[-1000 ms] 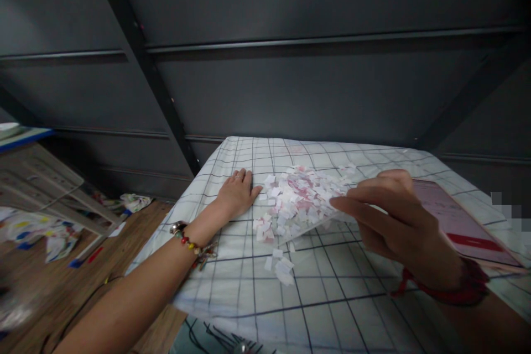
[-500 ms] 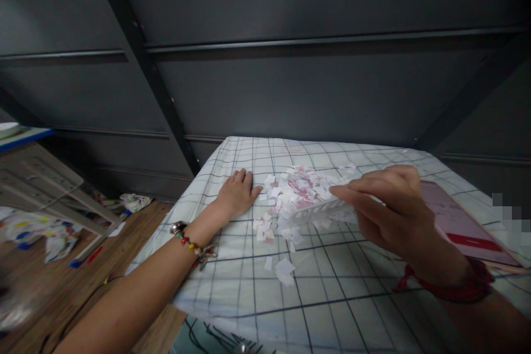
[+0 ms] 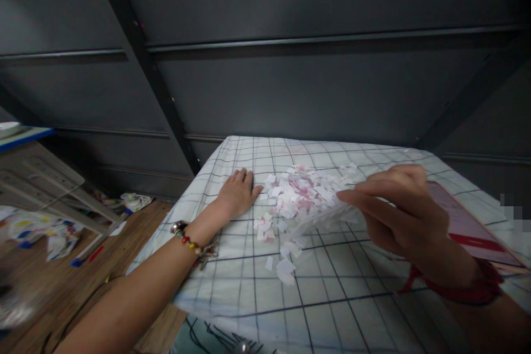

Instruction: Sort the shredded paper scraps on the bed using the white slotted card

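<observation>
My left hand (image 3: 238, 193) lies flat on the checked tablecloth (image 3: 240, 271), fingers stretched out, its thumb close to the left side of a heap of torn paper scraps (image 3: 301, 191). The scraps are mostly white, with some pink ones among them. My right hand (image 3: 400, 218) pinches what looks like a white comb (image 3: 317, 219) between thumb and fingers. Motion blurs it. It reaches left, low over the near side of the heap; whether it touches the scraps I cannot tell. A few loose scraps (image 3: 285, 270) lie nearer to me.
A tablet (image 3: 473, 224) with a pink and red screen lies right of my right hand, partly behind it. A dark panelled wall (image 3: 290, 88) stands behind the table. To the left, a folding table (image 3: 45, 171) and scattered plastic bags (image 3: 41, 232) are on the wooden floor.
My right hand has shifted slightly to the right with the comb, which is now more blurred. My left hand stays put.
</observation>
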The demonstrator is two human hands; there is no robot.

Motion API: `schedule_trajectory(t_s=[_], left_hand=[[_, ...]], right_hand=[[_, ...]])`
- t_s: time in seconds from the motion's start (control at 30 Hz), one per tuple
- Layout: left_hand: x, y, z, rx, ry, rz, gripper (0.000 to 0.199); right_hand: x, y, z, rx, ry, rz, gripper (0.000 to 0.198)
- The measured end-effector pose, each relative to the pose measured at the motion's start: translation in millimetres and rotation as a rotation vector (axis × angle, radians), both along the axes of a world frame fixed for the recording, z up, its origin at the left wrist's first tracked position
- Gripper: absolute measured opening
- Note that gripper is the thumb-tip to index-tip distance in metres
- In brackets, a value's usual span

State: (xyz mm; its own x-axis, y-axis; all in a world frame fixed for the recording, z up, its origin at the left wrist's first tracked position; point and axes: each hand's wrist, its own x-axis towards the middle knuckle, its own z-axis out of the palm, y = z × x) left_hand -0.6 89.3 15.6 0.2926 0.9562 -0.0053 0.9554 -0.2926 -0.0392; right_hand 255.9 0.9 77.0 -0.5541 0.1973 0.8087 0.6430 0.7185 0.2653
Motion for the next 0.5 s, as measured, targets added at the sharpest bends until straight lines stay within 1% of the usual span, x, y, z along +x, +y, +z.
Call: schedule_trajectory(t_s=[0.1, 0.23, 0.3, 0.4, 0.5], left_hand=[[1.2, -1.2, 1.9, -0.008, -0.002, 0.014, 0.061], [2.6, -2.2, 4.0, -0.022, 0.008, 0.021, 0.060], [2.9, -2.5, 4.7, -0.024, 0.006, 0.024, 0.060], [3.1, -2.9, 5.2, -0.026, -0.006, 0.032, 0.060], [3.1, -3.4, 5.3, -0.027, -0.006, 0.034, 0.060]], right_hand=[[0.9, -1.5, -1.8, 0.002, 0.018, 0.008, 0.023], [0.9, 1.0, -2.5, 0.065, 0.036, -0.041, 0.023], [0.4, 2.6, -2.3, 0.054, 0.010, -0.048, 0.024], [-0.1, 2.5, -2.7, 0.010, -0.011, -0.002, 0.024], [0.2, 0.9, -3.4, 0.012, 0.040, 0.057, 0.023]])
